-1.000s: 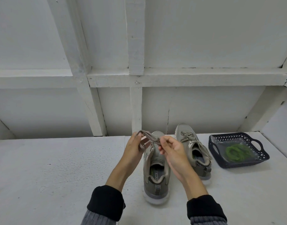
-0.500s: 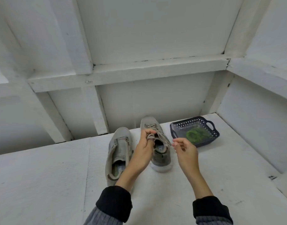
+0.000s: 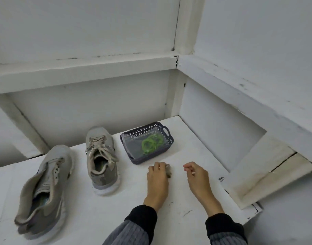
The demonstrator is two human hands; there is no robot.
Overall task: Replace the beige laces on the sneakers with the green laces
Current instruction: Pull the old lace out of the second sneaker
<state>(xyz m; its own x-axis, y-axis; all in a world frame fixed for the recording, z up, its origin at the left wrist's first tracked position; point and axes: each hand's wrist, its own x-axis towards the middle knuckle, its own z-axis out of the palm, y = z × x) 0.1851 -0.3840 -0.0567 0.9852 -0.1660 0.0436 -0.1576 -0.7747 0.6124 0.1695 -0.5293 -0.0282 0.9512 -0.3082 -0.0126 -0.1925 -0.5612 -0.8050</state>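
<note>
Two grey sneakers stand on the white shelf. The left sneaker (image 3: 45,188) has empty eyelets and lies open. The right sneaker (image 3: 101,175) is still laced with beige laces (image 3: 97,145). My left hand (image 3: 157,177) holds a bundled beige lace (image 3: 168,171) down on the shelf, just in front of the basket. My right hand (image 3: 197,175) hovers beside it with loosely curled fingers and holds nothing. The green laces (image 3: 151,143) lie coiled in the dark basket (image 3: 169,138).
A white shelf surface (image 3: 98,218) carries everything; its right edge drops off near a loose white panel (image 3: 257,174). Walls and beams close in at the back and right. A clear plastic bag lines the basket under the green laces.
The view swung right. Both hands left the sneakers and moved right, in front of the basket; my left hand now holds the bundled lace on the shelf and my right hand has let go.
</note>
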